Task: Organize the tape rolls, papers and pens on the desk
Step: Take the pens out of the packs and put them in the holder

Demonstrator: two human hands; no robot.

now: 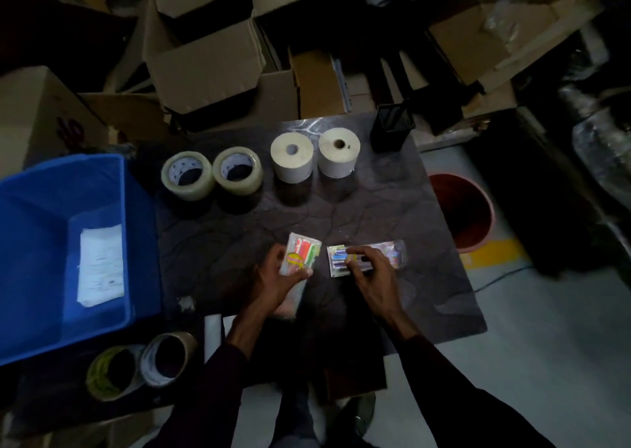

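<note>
On the dark desk [392, 208] two clear tape rolls [188, 175] [238, 170] and two white paper rolls [292, 157] [339, 152] stand in a row at the back. My left hand [276, 278] grips a clear packet of red and green pens [302, 254]. My right hand [370, 271] rests its fingers on a second packet of blue and purple pens [389, 251] lying flat on the desk. A black pen holder [392, 132] stands at the back right corner. Papers [100, 265] lie inside the blue bin [34, 208].
Two more tape rolls [112, 372] [167, 359] lie below the bin at the near left, beside a white rolled sheet [212, 340]. Cardboard boxes [205, 58] crowd the space behind the desk. A red bucket [461, 208] stands on the floor to the right.
</note>
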